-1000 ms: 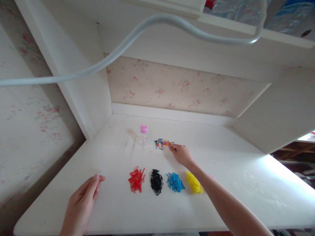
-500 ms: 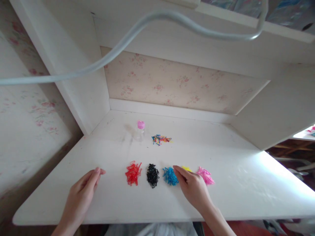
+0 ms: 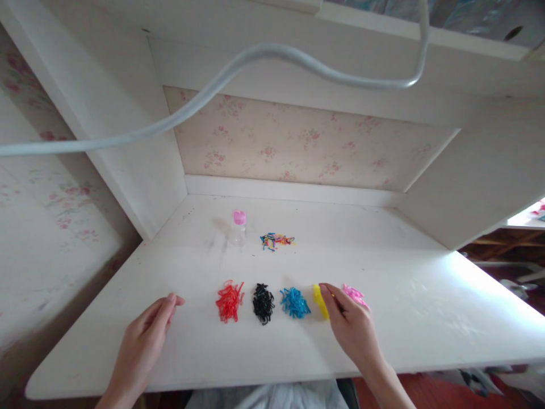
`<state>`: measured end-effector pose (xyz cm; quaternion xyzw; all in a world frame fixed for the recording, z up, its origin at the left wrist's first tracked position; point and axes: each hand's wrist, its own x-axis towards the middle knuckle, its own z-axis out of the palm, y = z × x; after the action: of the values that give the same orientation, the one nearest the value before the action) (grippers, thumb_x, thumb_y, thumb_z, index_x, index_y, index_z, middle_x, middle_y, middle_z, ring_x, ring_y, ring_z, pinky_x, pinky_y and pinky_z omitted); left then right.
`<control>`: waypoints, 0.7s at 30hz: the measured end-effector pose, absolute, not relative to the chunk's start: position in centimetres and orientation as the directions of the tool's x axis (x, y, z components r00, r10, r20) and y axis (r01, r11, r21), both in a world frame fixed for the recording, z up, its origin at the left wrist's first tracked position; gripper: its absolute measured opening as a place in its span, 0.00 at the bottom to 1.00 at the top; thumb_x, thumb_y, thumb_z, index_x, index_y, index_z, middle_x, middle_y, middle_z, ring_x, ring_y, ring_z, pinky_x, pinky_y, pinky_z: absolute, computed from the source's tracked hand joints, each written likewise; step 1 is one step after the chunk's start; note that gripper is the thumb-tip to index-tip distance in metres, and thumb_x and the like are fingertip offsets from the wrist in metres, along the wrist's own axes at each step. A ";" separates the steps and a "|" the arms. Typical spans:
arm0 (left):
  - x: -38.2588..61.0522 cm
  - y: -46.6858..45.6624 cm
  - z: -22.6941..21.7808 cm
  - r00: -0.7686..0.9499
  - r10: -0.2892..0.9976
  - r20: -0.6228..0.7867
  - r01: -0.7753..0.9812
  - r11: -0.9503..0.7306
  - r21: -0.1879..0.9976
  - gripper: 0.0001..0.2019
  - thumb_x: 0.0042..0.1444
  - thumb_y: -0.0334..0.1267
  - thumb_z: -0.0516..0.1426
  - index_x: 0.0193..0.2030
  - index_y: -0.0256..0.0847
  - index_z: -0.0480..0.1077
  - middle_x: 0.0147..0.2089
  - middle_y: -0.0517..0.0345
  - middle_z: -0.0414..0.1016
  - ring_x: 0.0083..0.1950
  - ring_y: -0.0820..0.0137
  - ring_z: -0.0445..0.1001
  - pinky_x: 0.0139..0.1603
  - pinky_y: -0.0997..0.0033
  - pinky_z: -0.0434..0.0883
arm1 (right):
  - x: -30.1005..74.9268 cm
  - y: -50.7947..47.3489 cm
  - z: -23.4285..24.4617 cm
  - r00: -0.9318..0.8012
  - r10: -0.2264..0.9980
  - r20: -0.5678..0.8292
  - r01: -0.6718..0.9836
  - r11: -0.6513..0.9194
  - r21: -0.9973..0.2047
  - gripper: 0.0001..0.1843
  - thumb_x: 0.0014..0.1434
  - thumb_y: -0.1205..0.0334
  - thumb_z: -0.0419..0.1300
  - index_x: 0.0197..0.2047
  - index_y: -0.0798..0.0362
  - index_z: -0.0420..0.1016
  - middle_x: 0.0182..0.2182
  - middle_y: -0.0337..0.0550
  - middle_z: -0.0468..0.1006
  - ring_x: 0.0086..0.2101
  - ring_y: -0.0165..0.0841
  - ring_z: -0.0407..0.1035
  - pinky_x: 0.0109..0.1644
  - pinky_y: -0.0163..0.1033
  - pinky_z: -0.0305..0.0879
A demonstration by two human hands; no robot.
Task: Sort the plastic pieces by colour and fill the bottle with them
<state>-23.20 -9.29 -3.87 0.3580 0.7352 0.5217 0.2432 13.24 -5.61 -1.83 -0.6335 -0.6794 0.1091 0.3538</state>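
Note:
My right hand (image 3: 351,319) is closed in a pinch at the pile of yellow bands (image 3: 320,301) and partly covers it. Whatever is between its fingertips is too small or hidden to tell. Over the left part of the table, my left hand (image 3: 147,335) hovers with thumb and forefinger pressed together; I cannot make out anything in them. Between the hands lie piles of small elastic bands: red bands (image 3: 230,302), black bands (image 3: 263,304) and blue bands (image 3: 294,303). Pink bands (image 3: 353,293) show partly behind my right hand.
Farther back on the white table (image 3: 204,358) lies a mixed multicoloured heap of bands (image 3: 276,240). Beside it stands a small clear bottle (image 3: 238,234) with a pink cap (image 3: 239,217). A white cable (image 3: 272,51) crosses the upper view below a shelf.
My right hand has moved right, from the blue pile to the yellow one, uncovering the blue bands. My left hand holds nearly the same place. The view has shifted slightly.

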 end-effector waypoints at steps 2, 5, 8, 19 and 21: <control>-23.4 -9.0 -3.7 -0.544 0.839 -0.022 0.298 0.217 0.930 0.24 0.46 0.60 0.57 0.35 0.40 0.76 0.23 0.62 0.70 0.28 0.68 0.70 0.28 0.75 0.68 | 14.6 -6.4 -2.4 0.143 0.925 0.352 0.760 0.125 -0.638 0.20 0.61 0.48 0.52 0.41 0.53 0.79 0.31 0.43 0.81 0.27 0.30 0.73 0.30 0.28 0.65; -22.8 -8.0 -2.2 -0.390 0.920 -0.031 0.425 0.210 0.881 0.22 0.50 0.58 0.54 0.38 0.41 0.75 0.28 0.59 0.73 0.33 0.66 0.72 0.32 0.75 0.69 | 16.4 -7.8 -4.0 0.239 0.918 0.317 0.736 0.042 -0.676 0.22 0.59 0.46 0.54 0.40 0.54 0.79 0.32 0.43 0.81 0.28 0.31 0.74 0.30 0.28 0.66; -20.1 -6.2 0.5 -0.134 0.991 0.006 0.595 0.075 0.801 0.19 0.56 0.55 0.51 0.38 0.42 0.74 0.34 0.58 0.76 0.36 0.65 0.73 0.37 0.74 0.68 | 17.6 -8.9 -5.3 0.329 0.904 0.272 0.708 -0.046 -0.705 0.24 0.57 0.43 0.54 0.38 0.55 0.80 0.31 0.42 0.81 0.28 0.32 0.74 0.29 0.26 0.66; -8.7 4.7 0.0 0.230 0.968 0.100 0.937 -0.248 0.246 0.11 0.59 0.44 0.50 0.41 0.46 0.72 0.42 0.54 0.77 0.42 0.62 0.75 0.41 0.67 0.68 | 17.2 -9.1 -5.8 0.257 0.893 0.370 0.714 0.083 -0.695 0.20 0.60 0.48 0.54 0.38 0.54 0.80 0.25 0.41 0.80 0.22 0.27 0.71 0.26 0.26 0.63; -7.9 6.0 -0.8 0.200 0.974 0.107 0.954 -0.218 0.206 0.15 0.60 0.46 0.48 0.41 0.42 0.72 0.43 0.48 0.77 0.43 0.58 0.75 0.41 0.64 0.68 | 17.1 -9.4 -5.9 0.220 0.885 0.410 0.726 0.133 -0.675 0.19 0.60 0.50 0.54 0.38 0.54 0.80 0.24 0.41 0.79 0.20 0.26 0.70 0.26 0.26 0.63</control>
<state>-7.88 6.01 -0.76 0.7731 0.6235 0.1068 0.0468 17.15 -9.35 -5.90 -0.6520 -0.6176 0.0926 0.4299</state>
